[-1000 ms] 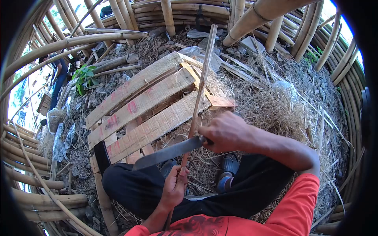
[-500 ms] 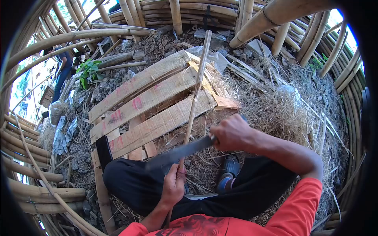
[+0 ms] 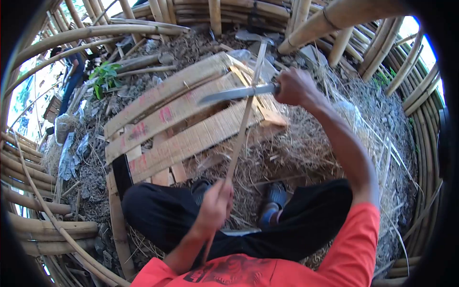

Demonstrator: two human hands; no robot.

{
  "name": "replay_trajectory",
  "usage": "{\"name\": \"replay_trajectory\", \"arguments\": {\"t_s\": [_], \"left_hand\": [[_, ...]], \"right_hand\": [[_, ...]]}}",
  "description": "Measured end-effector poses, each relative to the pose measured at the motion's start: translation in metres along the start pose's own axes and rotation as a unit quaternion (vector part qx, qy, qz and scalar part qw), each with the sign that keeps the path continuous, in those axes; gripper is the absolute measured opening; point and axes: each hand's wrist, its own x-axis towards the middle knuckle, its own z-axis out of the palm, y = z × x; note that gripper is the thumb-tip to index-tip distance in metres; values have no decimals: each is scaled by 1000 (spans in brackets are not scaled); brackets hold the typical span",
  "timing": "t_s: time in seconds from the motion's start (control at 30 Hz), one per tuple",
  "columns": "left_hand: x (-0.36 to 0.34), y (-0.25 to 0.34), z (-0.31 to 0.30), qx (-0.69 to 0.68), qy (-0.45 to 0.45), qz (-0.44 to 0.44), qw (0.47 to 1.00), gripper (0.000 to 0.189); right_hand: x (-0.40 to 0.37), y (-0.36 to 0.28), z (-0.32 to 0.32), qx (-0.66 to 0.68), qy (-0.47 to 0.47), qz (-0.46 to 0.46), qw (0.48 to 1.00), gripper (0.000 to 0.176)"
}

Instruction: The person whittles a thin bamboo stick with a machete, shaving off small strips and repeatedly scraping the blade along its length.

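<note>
My left hand (image 3: 215, 206) is wrapped round the lower part of a long thin bamboo strip (image 3: 240, 136), which slants up and away from my lap. The handle of a large knife (image 3: 229, 95) is in my right hand (image 3: 295, 87), beyond the pallet's right end. Its blade points left and crosses the upper part of the strip. Below the blade lie the slats of a wooden pallet (image 3: 191, 137) with red marks. A flat black object (image 3: 122, 174) rests on the pallet's left corner.
Bamboo poles (image 3: 52, 228) wall the left side, and a thick pole (image 3: 334, 21) slants in at upper right. Shavings (image 3: 311, 143) cover the ground right of the pallet. A green plant (image 3: 105, 78) grows at upper left. Another person (image 3: 72, 76) is beyond the bamboo.
My right hand and the knife have moved up and away, from near my left hand to the strip's upper part. My left hand still holds the strip.
</note>
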Motion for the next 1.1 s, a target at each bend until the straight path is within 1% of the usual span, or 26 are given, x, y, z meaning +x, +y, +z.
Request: {"name": "replay_trajectory", "arguments": {"t_s": [0.07,0.1,0.17,0.2,0.23,0.27,0.33,0.37,0.47,0.5,0.6,0.7,0.73,0.8,0.83,0.87,0.9,0.93,0.97,1.0,1.03,1.07,1.1], "left_hand": [[22,19,8,-12,-1,16,1000,26],[19,26,4,-33,6,4,999,27],[19,26,-6,-45,5,-8,999,27],[16,25,-10,-51,9,-17,999,27],[17,25,-11,-74,11,-23,997,27],[18,23,-11,-78,10,-21,997,27],[20,16,-11,-84,7,-23,996,27],[20,16,-12,-82,12,-20,996,26],[19,19,-16,-76,23,-15,997,26],[20,18,-17,-77,25,-15,997,26],[22,14,-16,-92,18,-28,995,25],[22,14,-12,-107,9,-39,993,24],[22,16,-12,-110,10,-39,993,25],[19,15,-12,-105,14,-59,993,23],[19,15,-8,-99,18,-66,993,23],[19,15,-7,-93,20,-70,993,23],[20,13,-9,-110,-13,-84,990,24],[17,13,-7,-116,-22,-85,989,24],[20,17,-3,-122,-28,-80,989,24],[28,26,0,-129,-35,-64,989,24],[25,30,-7,-120,-24,-65,990,24],[25,29,-8,-121,-22,-61,990,24],[26,29,-10,-121,-19,-61,991,24]], "right_hand": [[22,25,-29,68,128,36,989,21],[26,19,-24,-45,192,74,978,23],[12,20,-9,-88,186,11,978,13],[4,15,2,-106,180,-24,978,12],[-4,8,10,-60,90,-13,994,11],[-12,-1,12,13,47,-14,999,12],[-20,1,20,102,73,-166,978,17],[-25,-1,21,132,70,-174,973,17],[-34,-3,30,85,188,-269,941,17],[-39,-6,26,4,210,-265,941,19],[-30,5,36,-114,193,-181,958,20],[-27,-2,43,-107,125,-114,980,13],[-29,-5,55,-124,209,-230,942,9],[-31,-12,68,-122,265,-371,881,6],[-14,14,75,-293,375,-293,830,6],[13,62,85,-450,467,-196,736,6],[21,73,77,-447,470,-126,751,6],[25,73,60,-446,467,-54,762,7],[24,72,41,-289,384,-20,877,8],[27,60,11,-123,290,8,949,10],[24,45,3,-116,286,-19,951,9],[12,29,12,-98,271,-36,957,8],[4,17,13,-143,183,-62,971,9]]}}
